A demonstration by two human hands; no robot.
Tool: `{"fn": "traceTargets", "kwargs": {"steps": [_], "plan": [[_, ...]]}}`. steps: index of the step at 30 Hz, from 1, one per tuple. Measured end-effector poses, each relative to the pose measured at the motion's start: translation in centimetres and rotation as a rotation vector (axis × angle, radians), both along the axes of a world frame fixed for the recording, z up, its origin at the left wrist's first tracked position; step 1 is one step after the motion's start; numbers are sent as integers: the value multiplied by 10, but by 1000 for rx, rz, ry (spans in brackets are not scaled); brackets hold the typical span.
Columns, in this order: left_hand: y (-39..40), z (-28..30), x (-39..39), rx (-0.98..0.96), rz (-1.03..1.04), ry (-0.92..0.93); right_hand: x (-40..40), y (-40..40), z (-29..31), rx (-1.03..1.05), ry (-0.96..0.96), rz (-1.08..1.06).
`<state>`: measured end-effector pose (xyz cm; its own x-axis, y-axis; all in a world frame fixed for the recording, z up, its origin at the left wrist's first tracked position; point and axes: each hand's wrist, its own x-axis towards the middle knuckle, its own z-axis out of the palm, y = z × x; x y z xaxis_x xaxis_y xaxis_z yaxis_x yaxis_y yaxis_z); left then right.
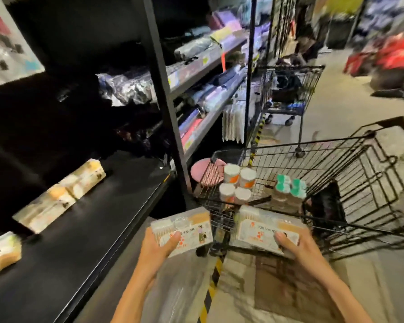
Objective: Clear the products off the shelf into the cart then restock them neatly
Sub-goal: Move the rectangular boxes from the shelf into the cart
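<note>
L hand [158, 247] & R hand [296, 244] each grasping a box, lower centre; I'd say right box [267, 227] could snag cart [289, 145] rim & slip.

**Dim shelf, bright aisle, blur throughout**

The black shelf [84, 229] lies in deep shadow, its back nearly lost in darkness; a soft sheen runs along its front edge. The floor [336, 101] is far brighter, washed pale. Motion blur smears the packs at the shelf's left edge and the red goods [392, 54] at upper right. Wide-angle distortion bends the uprights and the cart [350, 183].
</note>
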<state>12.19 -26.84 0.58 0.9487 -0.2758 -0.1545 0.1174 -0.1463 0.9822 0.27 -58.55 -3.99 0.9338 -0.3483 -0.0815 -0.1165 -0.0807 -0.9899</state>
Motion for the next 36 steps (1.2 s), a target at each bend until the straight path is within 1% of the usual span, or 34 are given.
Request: {"fn": "traceTargets", "kwargs": {"steps": [5, 10, 12, 14, 18, 22, 26, 27, 29, 30, 32, 34, 36], "plan": [[-52, -3, 55, 20, -90, 10, 28, -43, -15, 15, 16, -123], [-108, -19, 127, 31, -145, -5, 82, -78, -25, 88, 8, -203], [-132, -33, 165, 54, -153, 4, 110, -91, -31, 131, 21, -226], [-156, -50, 203, 82, -167, 12, 140, -104, -39, 154, 73, -246], [-203, -89, 269, 190, -205, 81, 198, -127, -61, 205, 141, -280], [-238, -130, 311, 312, -258, 135, 244, -146, -97, 217, 260, -222], [-256, -177, 338, 415, -302, 252, 278, -160, -149, 235, 449, -172], [-255, -203, 348, 456, -305, 267, 285, -163, -163, 228, 501, -143], [-244, -297, 375, 564, -307, 292, 295, -167, -188, 239, 607, -111], [-243, -320, 378, 621, -315, 335, 299, -168, -200, 250, 663, -110], [-256, -308, 373, 674, -327, 396, 303, -169, -227, 254, 749, -80], [-271, -289, 365, 664, -328, 430, 304, -167, -252, 281, 823, -87], [-276, -301, 364, 696, -333, 490, 303, -161, -277, 334, 879, -105]]}}
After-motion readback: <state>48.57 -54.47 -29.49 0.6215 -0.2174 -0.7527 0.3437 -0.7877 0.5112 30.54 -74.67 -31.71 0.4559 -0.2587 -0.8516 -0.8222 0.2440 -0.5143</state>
